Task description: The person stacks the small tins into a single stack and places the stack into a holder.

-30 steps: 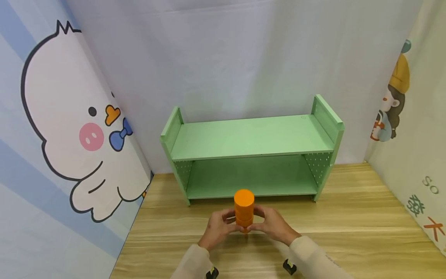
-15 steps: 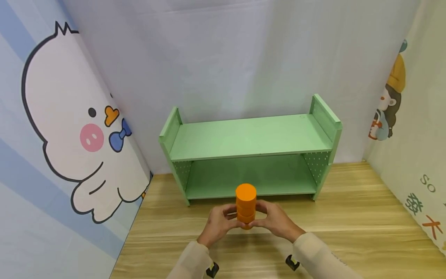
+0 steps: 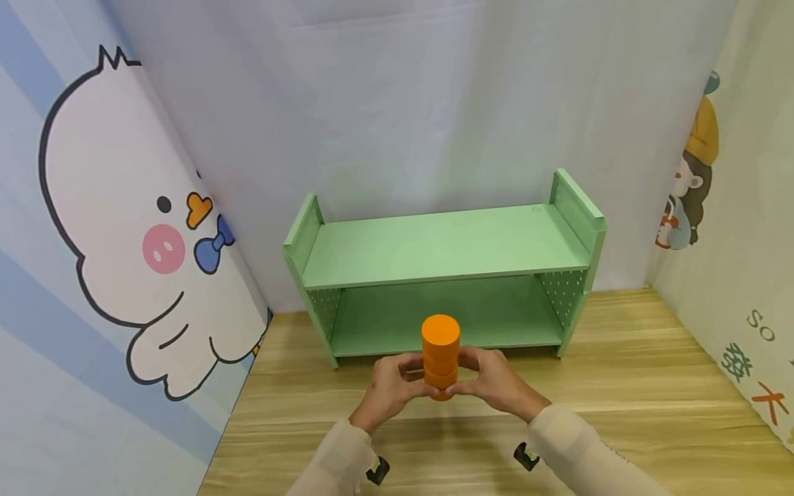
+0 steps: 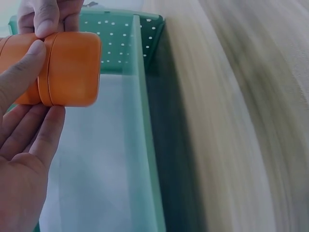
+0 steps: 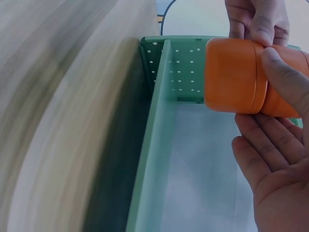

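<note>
An upright orange cylinder, which looks like round canisters stacked on one another, is held in front of the green shelf. My left hand grips its lower left side, thumb at the front and fingers reaching behind. From the right, my right hand grips it the same way, so the two thumb tips almost meet. The left wrist view shows a seam round the smooth orange body, with the left thumb beside it. In the right wrist view the right thumb presses the orange body near a similar seam.
A two-tier green shelf stands against the pale curtain, with perforated side panels. It rests on a wood-grain table. Printed cloths hang left and right. A small black device sits under each wrist.
Both hands have raised the orange stack and brought it slightly forward, so its top now overlaps the lower shelf more. Their grip looks the same.
</note>
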The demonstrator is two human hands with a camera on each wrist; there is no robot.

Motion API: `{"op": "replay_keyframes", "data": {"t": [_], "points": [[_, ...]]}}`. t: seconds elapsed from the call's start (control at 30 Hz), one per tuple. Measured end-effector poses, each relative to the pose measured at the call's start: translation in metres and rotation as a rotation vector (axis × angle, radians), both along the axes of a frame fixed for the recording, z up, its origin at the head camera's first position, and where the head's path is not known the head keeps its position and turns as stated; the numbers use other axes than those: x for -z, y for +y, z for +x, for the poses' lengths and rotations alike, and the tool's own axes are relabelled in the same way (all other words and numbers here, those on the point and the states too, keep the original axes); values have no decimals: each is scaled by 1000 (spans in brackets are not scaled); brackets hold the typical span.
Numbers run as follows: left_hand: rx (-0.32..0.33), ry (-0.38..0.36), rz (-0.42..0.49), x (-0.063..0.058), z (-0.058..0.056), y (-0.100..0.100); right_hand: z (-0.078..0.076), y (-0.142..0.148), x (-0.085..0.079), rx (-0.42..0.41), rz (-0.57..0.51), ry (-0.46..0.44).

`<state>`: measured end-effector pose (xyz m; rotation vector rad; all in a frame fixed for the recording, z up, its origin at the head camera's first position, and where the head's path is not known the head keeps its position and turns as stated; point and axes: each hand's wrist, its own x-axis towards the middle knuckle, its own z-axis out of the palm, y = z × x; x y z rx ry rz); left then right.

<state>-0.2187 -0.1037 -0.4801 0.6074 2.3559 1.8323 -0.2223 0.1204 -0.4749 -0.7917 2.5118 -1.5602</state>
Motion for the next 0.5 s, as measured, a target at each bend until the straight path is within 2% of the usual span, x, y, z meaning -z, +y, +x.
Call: {"op": "replay_keyframes", "data": {"t": [0.27, 0.5], "points": [[0, 7, -19, -15, -1, 0, -5, 2, -9, -11, 19, 46], [8, 21, -49, -25, -5, 1, -7, 3, -18, 28, 46, 64]]}}
